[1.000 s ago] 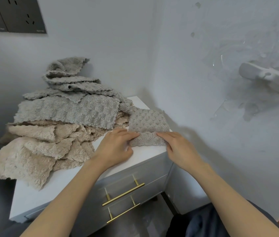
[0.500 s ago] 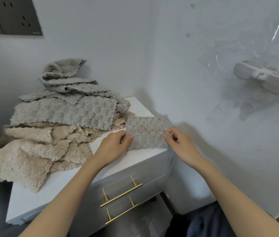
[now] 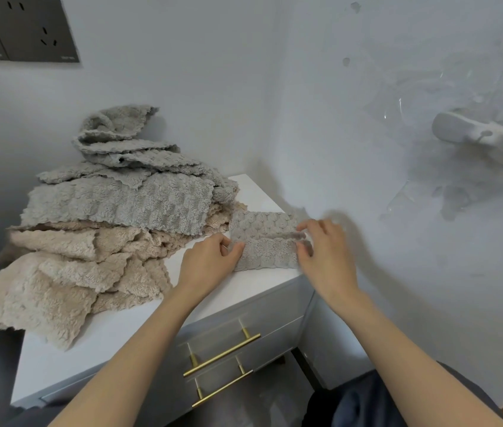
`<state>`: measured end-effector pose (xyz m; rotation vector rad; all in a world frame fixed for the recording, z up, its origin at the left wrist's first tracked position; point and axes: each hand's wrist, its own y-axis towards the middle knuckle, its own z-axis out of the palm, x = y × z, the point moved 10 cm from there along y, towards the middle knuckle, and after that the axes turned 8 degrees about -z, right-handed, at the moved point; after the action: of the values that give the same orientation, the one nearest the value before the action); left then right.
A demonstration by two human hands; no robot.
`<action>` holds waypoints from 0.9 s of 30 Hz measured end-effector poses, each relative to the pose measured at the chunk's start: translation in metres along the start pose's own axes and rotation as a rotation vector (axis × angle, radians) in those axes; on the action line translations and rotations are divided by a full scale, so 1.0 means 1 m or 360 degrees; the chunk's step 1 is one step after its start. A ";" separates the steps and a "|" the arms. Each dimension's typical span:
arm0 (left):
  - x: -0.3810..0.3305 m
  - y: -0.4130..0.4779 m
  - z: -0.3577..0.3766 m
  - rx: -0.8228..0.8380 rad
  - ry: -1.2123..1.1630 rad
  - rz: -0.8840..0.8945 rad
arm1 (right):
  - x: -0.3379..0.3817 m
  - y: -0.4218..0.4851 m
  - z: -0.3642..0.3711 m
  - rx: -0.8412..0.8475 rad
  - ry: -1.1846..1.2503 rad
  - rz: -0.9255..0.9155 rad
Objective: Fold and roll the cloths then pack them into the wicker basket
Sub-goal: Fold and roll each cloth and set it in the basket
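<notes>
Pinching the left end of the small grey cloth (image 3: 264, 243) between thumb and curled fingers, the left hand (image 3: 210, 261) is holding it down on the white cabinet top (image 3: 59, 374), near the front right corner. The right hand (image 3: 327, 254) is lying over the cloth's right end with its fingers bent toward the fold. Motion blur is smearing the fingertips, so I cannot tell whether they are gripping the fabric or only touching it. The cloth is lying folded into a narrow band, its far half showing a scalloped weave and its near half a fluffier face. Its right edge is disappearing under the right hand. Just beside it on the left, a heap of grey cloths (image 3: 120, 201) is sitting on beige cloths (image 3: 68, 272), the lowest one hanging over the cabinet's left edge. How many are lying in the heap is hard to make out. Two brass drawer handles (image 3: 222, 354) are showing below, and both forearms are running out of the picture's bottom.
</notes>
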<state>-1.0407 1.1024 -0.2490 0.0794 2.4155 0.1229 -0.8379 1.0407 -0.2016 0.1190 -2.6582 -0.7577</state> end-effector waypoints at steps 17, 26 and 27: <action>-0.005 0.001 -0.001 -0.0053 0.0070 0.0009 | 0.031 -0.022 0.053 0.0632 -0.0372 -0.0431; -0.031 -0.018 -0.019 -0.0268 -0.0002 0.0454 | 0.008 -0.024 0.042 0.0626 -0.0349 -0.0389; -0.038 -0.024 -0.020 -0.0271 0.0013 0.0598 | 0.006 -0.023 0.041 0.0628 -0.0298 -0.0384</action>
<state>-1.0256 1.0741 -0.2119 0.4545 2.3626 0.4993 -0.8595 1.0400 -0.2442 0.5020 -2.9779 -0.3116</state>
